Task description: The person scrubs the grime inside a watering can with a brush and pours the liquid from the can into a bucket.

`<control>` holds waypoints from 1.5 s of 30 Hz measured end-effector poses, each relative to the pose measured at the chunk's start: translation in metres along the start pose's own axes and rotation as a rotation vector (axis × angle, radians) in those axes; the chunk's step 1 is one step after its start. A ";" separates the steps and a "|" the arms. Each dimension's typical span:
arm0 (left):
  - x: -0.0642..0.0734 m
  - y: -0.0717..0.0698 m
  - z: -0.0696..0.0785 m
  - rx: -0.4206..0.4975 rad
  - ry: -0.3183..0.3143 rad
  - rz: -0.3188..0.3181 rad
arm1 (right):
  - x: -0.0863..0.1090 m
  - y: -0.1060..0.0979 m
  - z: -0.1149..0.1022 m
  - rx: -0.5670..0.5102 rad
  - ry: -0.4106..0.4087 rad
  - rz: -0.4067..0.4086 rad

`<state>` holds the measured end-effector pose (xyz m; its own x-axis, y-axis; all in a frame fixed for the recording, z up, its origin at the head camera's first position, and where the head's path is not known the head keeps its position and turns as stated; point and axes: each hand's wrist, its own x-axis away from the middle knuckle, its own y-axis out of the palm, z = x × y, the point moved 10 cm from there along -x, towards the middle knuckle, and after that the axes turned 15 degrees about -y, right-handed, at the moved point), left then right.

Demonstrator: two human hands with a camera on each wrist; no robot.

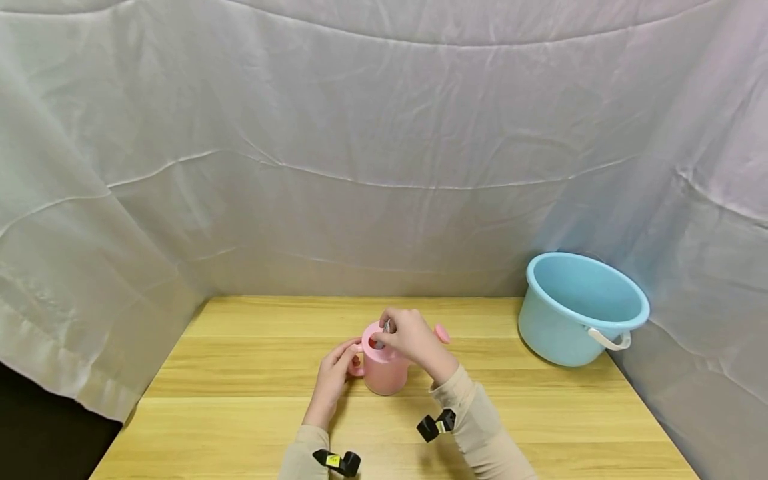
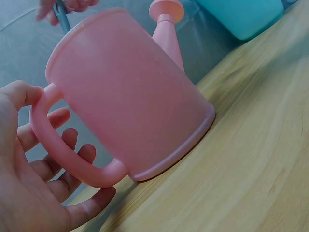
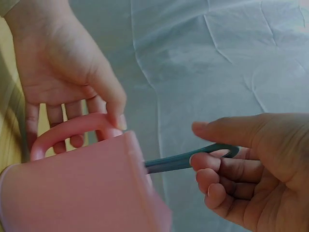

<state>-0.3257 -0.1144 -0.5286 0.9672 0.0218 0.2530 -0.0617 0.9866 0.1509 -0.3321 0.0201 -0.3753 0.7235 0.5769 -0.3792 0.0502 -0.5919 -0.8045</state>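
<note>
A pink watering can (image 1: 385,379) stands upright on the wooden table, its spout pointing right. My left hand (image 1: 331,381) holds its looped handle (image 2: 67,157), thumb on the top of the loop and fingers behind it. Over the can's open top, my right hand (image 1: 414,337) has its curled fingers at the end of a slim teal handle (image 3: 174,163) with a hole in its tip. In the right wrist view the thumb stands apart from this handle. The lower part of the teal-handled tool is hidden inside the can.
A light blue bucket (image 1: 549,327) with a white carrying handle (image 1: 611,340) stands at the table's back right. Grey cloth (image 1: 384,220) hangs behind the table (image 1: 240,413) and along both sides.
</note>
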 end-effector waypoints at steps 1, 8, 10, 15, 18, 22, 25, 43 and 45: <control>0.000 0.000 0.000 -0.002 0.002 0.001 | 0.000 -0.003 -0.002 -0.006 -0.003 0.016; 0.000 0.000 -0.001 -0.003 0.003 -0.002 | 0.000 -0.017 -0.011 -0.001 -0.035 0.142; 0.000 0.000 -0.001 -0.005 0.006 -0.004 | 0.000 -0.021 -0.013 0.016 -0.051 0.173; 0.001 0.001 -0.002 -0.001 0.011 -0.010 | 0.002 -0.023 -0.015 0.035 -0.075 0.207; 0.001 0.001 -0.002 0.002 0.010 -0.012 | 0.002 -0.019 -0.012 0.043 -0.068 0.189; 0.001 0.001 -0.002 0.010 0.007 -0.011 | 0.002 -0.008 -0.006 0.056 -0.023 0.127; 0.000 0.001 -0.003 0.014 0.007 -0.012 | 0.002 0.002 0.000 0.073 0.015 0.075; -0.002 0.000 -0.003 0.012 0.012 -0.013 | 0.003 0.012 0.001 0.080 0.005 -0.065; -0.002 0.000 -0.003 0.014 0.013 -0.010 | 0.002 0.012 0.000 0.089 -0.002 -0.057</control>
<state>-0.3269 -0.1139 -0.5317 0.9709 0.0142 0.2391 -0.0555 0.9845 0.1666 -0.3300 0.0145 -0.3861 0.7197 0.6093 -0.3329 0.0297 -0.5060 -0.8620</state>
